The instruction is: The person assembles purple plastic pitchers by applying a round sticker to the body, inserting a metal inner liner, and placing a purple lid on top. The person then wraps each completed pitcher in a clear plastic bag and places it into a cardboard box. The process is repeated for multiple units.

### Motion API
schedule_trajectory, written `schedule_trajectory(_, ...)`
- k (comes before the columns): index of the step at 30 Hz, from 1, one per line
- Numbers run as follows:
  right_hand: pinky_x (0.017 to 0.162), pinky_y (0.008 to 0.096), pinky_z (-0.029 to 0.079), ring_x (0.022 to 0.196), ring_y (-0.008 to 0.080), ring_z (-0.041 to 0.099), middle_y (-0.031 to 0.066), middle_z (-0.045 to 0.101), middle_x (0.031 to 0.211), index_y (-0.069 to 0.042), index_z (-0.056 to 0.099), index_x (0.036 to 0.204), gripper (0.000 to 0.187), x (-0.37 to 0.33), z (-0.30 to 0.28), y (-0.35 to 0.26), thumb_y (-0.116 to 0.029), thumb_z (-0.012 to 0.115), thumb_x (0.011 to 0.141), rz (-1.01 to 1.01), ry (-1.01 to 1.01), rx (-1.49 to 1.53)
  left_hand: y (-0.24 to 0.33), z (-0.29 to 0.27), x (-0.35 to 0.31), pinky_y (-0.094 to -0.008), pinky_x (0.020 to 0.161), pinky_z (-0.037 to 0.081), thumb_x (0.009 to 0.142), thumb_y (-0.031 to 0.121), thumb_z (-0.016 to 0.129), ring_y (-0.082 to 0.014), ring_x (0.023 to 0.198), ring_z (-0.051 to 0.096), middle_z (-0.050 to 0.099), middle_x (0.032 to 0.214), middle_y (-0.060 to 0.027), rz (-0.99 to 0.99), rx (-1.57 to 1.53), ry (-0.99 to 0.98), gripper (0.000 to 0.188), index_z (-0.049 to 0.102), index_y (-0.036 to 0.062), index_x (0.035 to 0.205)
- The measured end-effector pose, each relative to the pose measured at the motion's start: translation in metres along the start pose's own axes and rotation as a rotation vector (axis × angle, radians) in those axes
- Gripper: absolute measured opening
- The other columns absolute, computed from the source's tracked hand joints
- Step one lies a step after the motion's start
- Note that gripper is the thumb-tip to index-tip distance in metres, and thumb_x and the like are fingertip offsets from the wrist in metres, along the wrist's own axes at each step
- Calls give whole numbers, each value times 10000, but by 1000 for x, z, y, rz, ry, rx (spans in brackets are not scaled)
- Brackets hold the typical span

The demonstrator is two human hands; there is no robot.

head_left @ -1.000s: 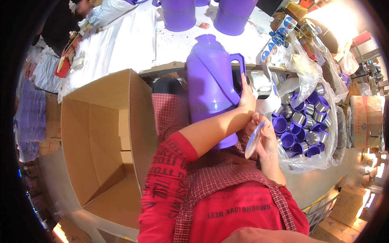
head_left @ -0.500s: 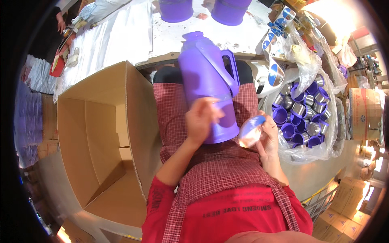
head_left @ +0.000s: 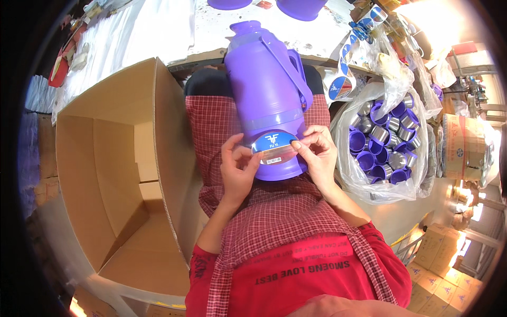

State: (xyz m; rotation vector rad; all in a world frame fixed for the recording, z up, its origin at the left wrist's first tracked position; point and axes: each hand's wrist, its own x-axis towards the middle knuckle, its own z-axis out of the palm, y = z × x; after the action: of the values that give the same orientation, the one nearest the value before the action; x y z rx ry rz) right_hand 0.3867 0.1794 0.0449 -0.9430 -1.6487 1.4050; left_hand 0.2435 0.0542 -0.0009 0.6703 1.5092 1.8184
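A purple thermos flask (head_left: 266, 79) with a side handle lies across my lap, its neck toward the table and its base toward me. My left hand (head_left: 237, 168) and my right hand (head_left: 320, 156) pinch opposite edges of an oval blue and pale sticker (head_left: 274, 148). The sticker lies over the flask's lower body, just above the base. How much of it touches the surface I cannot tell. Beyond my knees, a strip of similar blue round stickers (head_left: 340, 84) hangs at the table's edge.
At my left stands an open, deep cardboard box (head_left: 121, 174). A clear plastic bag (head_left: 346, 182) full of purple and steel cups is at my right. On the white table (head_left: 211, 31) are more purple flasks (head_left: 302, 8) and a stack of white sheets (head_left: 142, 31).
The sticker has moved left from beside the flask onto its lower body. My left hand has come to the sticker's left edge; my right hand has moved inward with it.
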Motion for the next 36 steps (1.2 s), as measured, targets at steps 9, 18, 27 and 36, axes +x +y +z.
schedule_trajectory(9, 597, 174, 333, 761, 44, 441, -15, 481, 972, -16, 664, 719, 161, 5, 8, 5, -66, 815, 745, -30, -19, -110, 0, -4, 1, -205, 664, 470, 838, 10, 690, -65, 688, 573, 617, 764, -16, -8, 78, 91, 546, 404, 9, 1302)
schedule_trajectory(18, 604, 174, 356, 754, 45, 446, -15, 462, 975, -9, 655, 736, 152, 7, 9, 4, -38, 802, 757, -38, -38, -140, 1, -1, 5, -205, 613, 469, 833, -3, 688, -67, 632, 571, 601, 712, -10, -26, 145, 111, 546, 408, 22, 1301)
schedule_trajectory(27, 615, 200, 388, 744, 67, 458, 15, 483, 991, -25, 603, 760, 179, 13, 1, 18, -43, 780, 766, -181, -59, -308, -16, -4, 7, -273, 528, 462, 841, 41, 693, -128, 538, 552, 559, 635, -31, 110, 579, 89, 494, 452, 66, 1272)
schedule_trajectory(36, 1135, 614, 159, 1389, 269, 357, 89, 459, 1428, -40, 518, 1304, 747, 12, 18, -39, -474, 724, 732, -858, -847, -1108, 64, -8, 170, -392, 781, 509, 842, 246, 700, -316, 899, 631, 662, 976, -128, 537, 676, 307, 300, 634, 65, 1072)
